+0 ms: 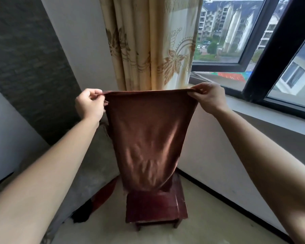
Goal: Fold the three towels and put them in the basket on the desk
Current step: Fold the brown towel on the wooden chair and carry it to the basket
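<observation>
A brown towel (148, 138) hangs full length in front of me, stretched flat along its top edge. My left hand (89, 104) pinches the towel's upper left corner and my right hand (208, 96) pinches the upper right corner, both arms held out. The towel's lower end hangs just above a small dark red wooden table (155, 208). No basket or other towel is clearly in view.
A grey sofa or cushion (88, 164) lies at the left, touching the small table. A patterned beige curtain (148, 41) hangs behind the towel. A window (236, 32) and its sill (271, 118) run along the right wall. Pale floor surrounds the table.
</observation>
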Available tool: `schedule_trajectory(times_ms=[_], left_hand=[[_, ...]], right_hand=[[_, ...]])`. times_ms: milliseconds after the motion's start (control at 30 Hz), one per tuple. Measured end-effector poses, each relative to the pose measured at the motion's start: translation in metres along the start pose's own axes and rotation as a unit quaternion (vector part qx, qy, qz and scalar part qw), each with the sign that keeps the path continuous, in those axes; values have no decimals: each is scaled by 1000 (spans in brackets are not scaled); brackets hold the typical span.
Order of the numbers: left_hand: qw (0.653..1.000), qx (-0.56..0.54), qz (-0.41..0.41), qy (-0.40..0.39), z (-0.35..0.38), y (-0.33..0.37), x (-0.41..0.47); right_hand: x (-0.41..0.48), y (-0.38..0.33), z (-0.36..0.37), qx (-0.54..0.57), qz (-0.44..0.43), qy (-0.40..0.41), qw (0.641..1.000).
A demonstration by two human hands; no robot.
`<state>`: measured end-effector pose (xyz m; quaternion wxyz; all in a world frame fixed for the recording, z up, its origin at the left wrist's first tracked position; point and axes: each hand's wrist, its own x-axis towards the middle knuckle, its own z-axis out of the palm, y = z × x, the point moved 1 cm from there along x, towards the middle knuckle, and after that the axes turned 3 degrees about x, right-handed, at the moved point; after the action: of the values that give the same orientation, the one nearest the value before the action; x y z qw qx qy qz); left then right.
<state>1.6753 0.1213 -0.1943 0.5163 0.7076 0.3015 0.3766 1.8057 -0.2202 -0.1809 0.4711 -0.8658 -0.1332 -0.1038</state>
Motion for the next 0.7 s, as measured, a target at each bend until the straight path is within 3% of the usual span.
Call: schedule_trajectory(times_ms=[67, 233, 467, 700], left_hand=[[1000, -2, -15, -25, 10, -8, 11], [997, 13, -18, -75, 25, -28, 41], [994, 1, -8, -110, 29, -41, 60], [993, -14, 12, -118, 2, -48, 7]], right_hand=[[7, 3, 5, -8, 19, 13, 1000], [17, 5, 26, 129, 97, 28, 986], [8, 0, 39, 142, 112, 83, 980], [-42, 7, 31, 171, 134, 78, 973]])
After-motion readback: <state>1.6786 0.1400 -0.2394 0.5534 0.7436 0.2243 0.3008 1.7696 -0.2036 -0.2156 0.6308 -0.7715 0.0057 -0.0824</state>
